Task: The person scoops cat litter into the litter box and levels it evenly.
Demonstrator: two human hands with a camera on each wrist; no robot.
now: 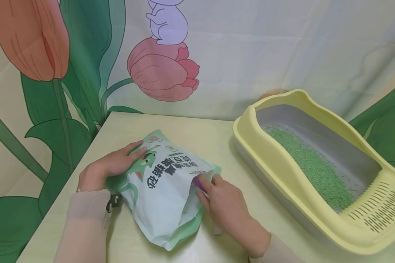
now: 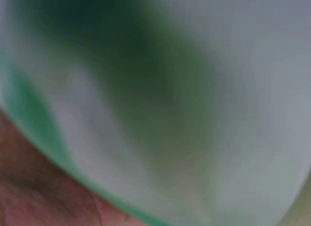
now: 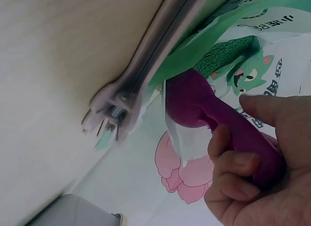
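Observation:
A white and green bag of cat litter (image 1: 166, 190) lies on the table with its open mouth toward the right. My left hand (image 1: 113, 162) rests on the bag's far left end, its visible fingers fairly straight along the cartoon cat print. In the left wrist view the bag (image 2: 233, 138) fills most of the picture, blurred, with part of the palm (image 2: 43, 187) below its edge. My right hand (image 1: 228, 204) grips a purple scoop (image 3: 248, 138) by the handle. The scoop's head is at the bag's mouth, where green litter pellets (image 3: 218, 58) show inside.
A yellow and grey litter box (image 1: 250, 157) stands at the right, with green litter (image 1: 306, 164) spread along its floor. A long pale bar with a hinged end (image 3: 160, 51) lies by the bag's mouth. A printed flower curtain (image 1: 243, 62) hangs behind the table (image 1: 200, 126).

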